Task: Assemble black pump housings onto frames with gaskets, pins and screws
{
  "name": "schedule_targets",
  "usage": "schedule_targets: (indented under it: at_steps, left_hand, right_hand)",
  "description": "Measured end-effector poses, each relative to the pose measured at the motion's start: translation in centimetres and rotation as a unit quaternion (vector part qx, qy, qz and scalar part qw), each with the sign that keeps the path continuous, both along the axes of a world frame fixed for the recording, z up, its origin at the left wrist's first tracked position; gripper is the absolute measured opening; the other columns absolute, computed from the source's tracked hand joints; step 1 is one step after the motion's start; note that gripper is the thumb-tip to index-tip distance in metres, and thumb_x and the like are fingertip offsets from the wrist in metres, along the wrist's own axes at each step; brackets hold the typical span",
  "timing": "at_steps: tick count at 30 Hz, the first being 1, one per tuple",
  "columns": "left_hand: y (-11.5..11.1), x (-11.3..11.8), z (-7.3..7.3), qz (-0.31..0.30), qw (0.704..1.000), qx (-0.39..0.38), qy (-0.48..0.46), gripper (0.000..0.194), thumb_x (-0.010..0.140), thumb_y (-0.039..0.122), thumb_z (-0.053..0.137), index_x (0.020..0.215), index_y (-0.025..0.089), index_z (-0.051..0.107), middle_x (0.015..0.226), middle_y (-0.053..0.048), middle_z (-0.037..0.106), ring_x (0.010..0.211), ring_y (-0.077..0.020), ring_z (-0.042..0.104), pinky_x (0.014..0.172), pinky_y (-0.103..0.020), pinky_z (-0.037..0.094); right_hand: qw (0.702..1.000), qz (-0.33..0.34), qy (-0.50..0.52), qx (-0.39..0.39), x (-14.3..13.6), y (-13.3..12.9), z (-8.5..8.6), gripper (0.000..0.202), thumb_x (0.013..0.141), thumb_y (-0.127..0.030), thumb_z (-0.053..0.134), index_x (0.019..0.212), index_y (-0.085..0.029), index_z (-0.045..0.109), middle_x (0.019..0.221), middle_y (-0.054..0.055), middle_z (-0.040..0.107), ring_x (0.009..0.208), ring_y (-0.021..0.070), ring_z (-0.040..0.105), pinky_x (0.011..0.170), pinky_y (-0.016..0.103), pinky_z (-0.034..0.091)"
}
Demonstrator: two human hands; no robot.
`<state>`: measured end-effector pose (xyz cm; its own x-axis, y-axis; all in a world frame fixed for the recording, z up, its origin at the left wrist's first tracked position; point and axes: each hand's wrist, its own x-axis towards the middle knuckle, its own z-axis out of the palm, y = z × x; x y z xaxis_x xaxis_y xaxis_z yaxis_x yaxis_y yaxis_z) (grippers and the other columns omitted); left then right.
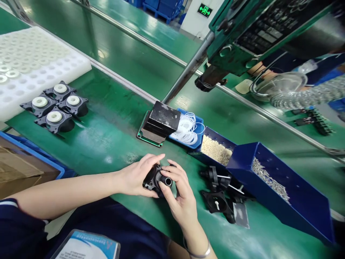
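Low over the green bench, a black plastic pump housing (156, 178) with a round pipe stub is held between both hands. My left hand (138, 176) wraps its left side, thumb and fingers around the flange. Fingers of my right hand (180, 189) close round the pipe stub from the right. Part of the housing is hidden behind the fingers. To the right of my right hand lie several black plastic parts (217, 201), some with thin white or metal rods. Beyond the hands stands a black metal block (164, 118) on a green-edged plate.
A green press (231, 43) hangs overhead at right. Blue bins hold white rings (185, 129), cream pieces (215, 149) and screws (266, 176). At left are black housings with white rings (54, 117) and a white foam tray (67, 70). Another person's arm (265, 72) shows beyond the rail.
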<state>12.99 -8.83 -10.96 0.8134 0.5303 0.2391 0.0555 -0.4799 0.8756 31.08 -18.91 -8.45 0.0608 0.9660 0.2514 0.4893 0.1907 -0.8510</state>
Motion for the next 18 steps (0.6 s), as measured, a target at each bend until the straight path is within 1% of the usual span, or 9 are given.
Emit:
schedule_targets:
  at_steps: [4, 7, 13, 16, 18]
  left_hand:
    - [-0.05, 0.05, -0.28, 0.005, 1.0, 0.002, 0.006, 0.124, 0.067, 0.039, 0.09, 0.159, 0.027, 0.007, 0.137, -0.017, 0.044, 0.124, -0.0333, 0.054, 0.102, -0.048, 0.053]
    - [-0.09, 0.06, -0.29, 0.004, 1.0, 0.009, -0.003, 0.124, 0.067, 0.038, 0.09, 0.158, 0.027, 0.006, 0.136, -0.017, 0.044, 0.121, -0.0328, 0.056, 0.099, -0.047, 0.055]
    - [-0.17, -0.02, -0.38, 0.008, 1.0, 0.025, -0.012, 0.123, 0.068, 0.037, 0.089, 0.158, 0.025, 0.007, 0.136, -0.019, 0.043, 0.123, -0.0344, 0.054, 0.099, -0.049, 0.055]
    - [0.01, -0.13, -0.59, 0.003, 0.998, 0.043, -0.044, 0.114, 0.071, 0.036, 0.088, 0.156, 0.026, 0.012, 0.135, -0.018, 0.043, 0.127, -0.0342, 0.051, 0.1, -0.048, 0.055]
    - [0.13, -0.25, -0.76, -0.01, 0.997, 0.055, -0.06, 0.1, 0.073, 0.035, 0.086, 0.151, 0.027, 0.025, 0.131, -0.016, 0.044, 0.125, -0.0324, 0.051, 0.098, -0.045, 0.055]
  right_hand:
    - [1.0, 0.011, 0.019, -0.022, 0.35, 0.21, 0.15, 0.033, 0.089, -0.016, 0.069, 0.118, -0.032, 0.069, 0.121, 0.006, 0.068, 0.136, 0.0304, 0.047, 0.115, 0.056, 0.035]
    - [0.999, 0.009, 0.028, -0.031, 0.46, 0.24, -0.05, 0.033, 0.088, -0.016, 0.069, 0.116, -0.032, 0.07, 0.121, 0.006, 0.069, 0.136, 0.0308, 0.047, 0.115, 0.056, 0.035]
    - [0.999, 0.014, 0.024, -0.018, 0.45, 0.3, -0.23, 0.034, 0.089, -0.016, 0.068, 0.118, -0.032, 0.068, 0.12, 0.006, 0.068, 0.133, 0.0305, 0.049, 0.114, 0.056, 0.035]
    - [1.0, 0.026, 0.001, -0.006, 0.38, 0.48, -0.34, 0.029, 0.091, -0.017, 0.065, 0.118, -0.031, 0.065, 0.119, 0.006, 0.066, 0.133, 0.0292, 0.048, 0.114, 0.055, 0.035]
    - [1.0, 0.015, -0.005, -0.006, 0.24, 0.5, -0.6, 0.03, 0.092, -0.021, 0.065, 0.121, -0.029, 0.061, 0.124, 0.008, 0.063, 0.133, 0.029, 0.049, 0.113, 0.054, 0.037]
